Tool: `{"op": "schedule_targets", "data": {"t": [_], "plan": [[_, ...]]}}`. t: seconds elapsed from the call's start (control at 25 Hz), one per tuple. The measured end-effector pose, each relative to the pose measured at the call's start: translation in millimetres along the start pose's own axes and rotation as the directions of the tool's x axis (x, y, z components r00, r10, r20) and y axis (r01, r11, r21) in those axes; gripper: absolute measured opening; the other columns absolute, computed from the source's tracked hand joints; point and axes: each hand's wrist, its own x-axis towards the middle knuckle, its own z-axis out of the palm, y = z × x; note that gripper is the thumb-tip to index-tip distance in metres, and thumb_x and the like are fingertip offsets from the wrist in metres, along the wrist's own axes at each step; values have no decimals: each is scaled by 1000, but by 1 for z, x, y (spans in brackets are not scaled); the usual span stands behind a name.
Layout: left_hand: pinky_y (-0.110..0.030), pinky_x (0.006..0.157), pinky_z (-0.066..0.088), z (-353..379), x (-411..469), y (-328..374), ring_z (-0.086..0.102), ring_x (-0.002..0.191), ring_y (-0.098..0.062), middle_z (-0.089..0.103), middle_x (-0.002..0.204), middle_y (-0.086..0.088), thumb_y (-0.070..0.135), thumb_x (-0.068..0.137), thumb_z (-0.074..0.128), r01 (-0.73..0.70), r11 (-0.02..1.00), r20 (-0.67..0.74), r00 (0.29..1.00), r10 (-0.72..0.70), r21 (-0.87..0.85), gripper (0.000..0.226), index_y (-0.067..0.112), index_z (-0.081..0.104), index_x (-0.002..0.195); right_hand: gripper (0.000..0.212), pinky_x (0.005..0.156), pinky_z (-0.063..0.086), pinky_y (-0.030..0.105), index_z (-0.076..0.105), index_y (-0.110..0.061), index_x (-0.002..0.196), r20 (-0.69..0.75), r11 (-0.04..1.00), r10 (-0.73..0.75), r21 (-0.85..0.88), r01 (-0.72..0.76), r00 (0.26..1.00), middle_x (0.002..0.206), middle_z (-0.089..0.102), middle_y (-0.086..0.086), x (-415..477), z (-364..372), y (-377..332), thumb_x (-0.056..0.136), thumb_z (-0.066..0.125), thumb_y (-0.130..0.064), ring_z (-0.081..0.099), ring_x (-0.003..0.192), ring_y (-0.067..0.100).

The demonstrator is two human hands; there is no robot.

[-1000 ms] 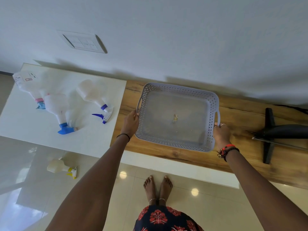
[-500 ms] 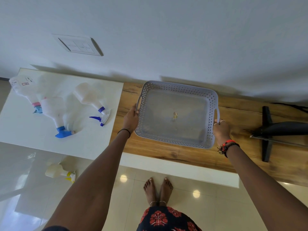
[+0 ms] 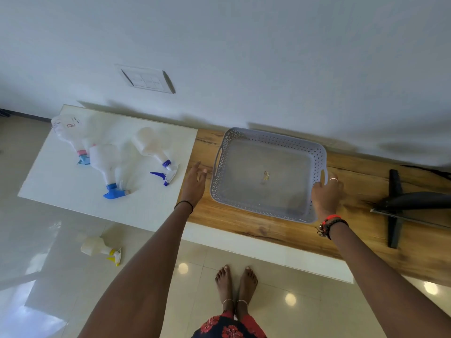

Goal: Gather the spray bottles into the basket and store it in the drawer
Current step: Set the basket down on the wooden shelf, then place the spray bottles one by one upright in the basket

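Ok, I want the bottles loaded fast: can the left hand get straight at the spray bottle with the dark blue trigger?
Probably yes. The left hand is open, off the basket, and nothing lies between it and the dark blue trigger bottle lying on the white top.

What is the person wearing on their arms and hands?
Both arms are bare, with no sleeves. The left hand has a thin black band at its wrist. The right hand has a ring on one finger, and red and dark beaded bracelets at its wrist.
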Motion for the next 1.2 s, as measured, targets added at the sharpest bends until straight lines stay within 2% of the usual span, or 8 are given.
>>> {"op": "schedule_targets", "data": {"t": [0.12,0.24,0.4,0.48,0.68,1.0,1.12,1.2], "plan": [[-41,109,42,-14,-15,-8,52,129,-28,55,139,-15,24,101,44,-2,999,-75,997,0,-35,44,8,41,143,45,111,37,41,41,-1,140,49,988,-153,19,152,987,145,38,21,-20,10,-21,95,43,-5,42,133,34],[-34,106,41,-29,-29,-19,52,129,-28,55,139,-15,25,102,43,15,999,-122,992,-21,-50,44,9,43,142,43,104,37,29,43,-3,139,120,976,-212,78,204,970,144,41,18,-41,25,-44,96,41,-5,45,131,29],[-38,109,40,-54,-38,-37,50,130,-29,53,141,-15,25,102,41,50,996,-163,985,-62,-77,45,10,41,144,40,109,40,34,46,-2,137,207,961,-264,143,238,942,139,48,16,-63,49,-70,97,41,-6,49,128,26],[-39,110,40,-69,-36,-45,51,130,-28,52,142,-15,25,102,41,65,994,-183,980,-81,-93,44,11,42,144,38,107,41,35,49,0,134,248,957,-279,146,249,928,134,53,17,-69,63,-84,97,42,-7,52,124,27],[-36,108,41,-110,-12,-61,54,126,-26,53,140,-13,24,103,40,84,993,-241,965,-102,-85,41,13,44,142,33,91,41,22,54,2,127,350,959,-282,136,249,893,125,61,19,-81,111,-125,97,44,-9,58,117,28],[-26,102,40,-170,61,-86,50,129,-24,46,143,-9,28,101,45,108,989,-297,945,-134,-104,43,12,43,140,29,79,40,22,61,-4,118,492,966,-252,80,245,833,118,65,11,-93,217,-202,96,45,-15,61,109,25],[-34,109,39,-186,93,-95,44,134,-24,39,147,-8,30,97,52,99,994,-266,958,-110,-55,53,11,36,144,30,79,39,20,61,-5,119,530,966,-254,91,244,809,119,65,11,-94,257,-231,96,43,-15,61,108,24],[-33,111,35,-195,115,-99,40,137,-24,35,150,-8,31,94,57,62,998,-239,969,-65,-22,61,10,32,147,34,83,39,20,57,-5,125,587,963,-258,91,253,768,125,62,11,-93,286,-249,98,42,-18,58,115,23]]}}
